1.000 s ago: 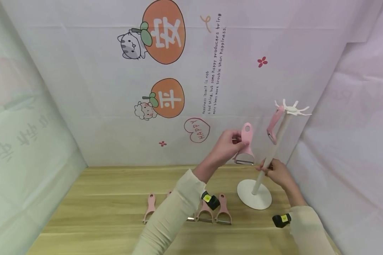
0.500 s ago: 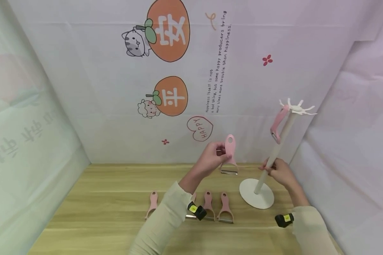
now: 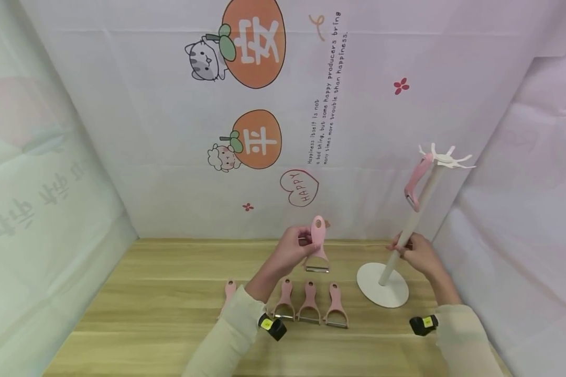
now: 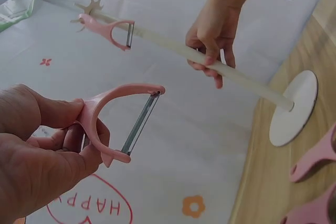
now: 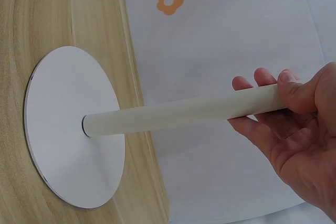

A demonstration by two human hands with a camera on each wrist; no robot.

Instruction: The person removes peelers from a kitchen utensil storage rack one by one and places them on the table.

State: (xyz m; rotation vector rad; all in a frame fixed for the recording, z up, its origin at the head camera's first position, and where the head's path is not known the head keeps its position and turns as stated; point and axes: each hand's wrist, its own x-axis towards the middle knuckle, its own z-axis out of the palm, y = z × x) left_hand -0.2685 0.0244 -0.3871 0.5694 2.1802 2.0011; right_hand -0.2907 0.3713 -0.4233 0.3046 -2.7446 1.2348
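Note:
My left hand (image 3: 290, 250) pinches a pink peeler (image 3: 317, 238) by its handle, with the blade end hanging down above the table. The left wrist view shows the peeler's metal blade (image 4: 140, 123) pointing away from the fingers. My right hand (image 3: 421, 255) grips the pole of a white hook stand (image 3: 407, 228) at mid-height; thumb and fingers wrap the pole (image 5: 184, 116) in the right wrist view. From one hook at the top of the stand hangs another pink peeler (image 3: 417, 180), beside the pole.
On the wooden table (image 3: 179, 272), several pink peelers lie in a row, among them one near the stand (image 3: 335, 298); my left forearm partly covers the leftmost peeler (image 3: 230, 291). The stand's round base (image 3: 370, 280) rests on the table at right. Printed cloth walls (image 3: 170, 173) enclose the back and sides.
My left hand has moved left and down, away from the stand, still holding the peeler. My right hand keeps its grip on the pole. The head view has shifted slightly.

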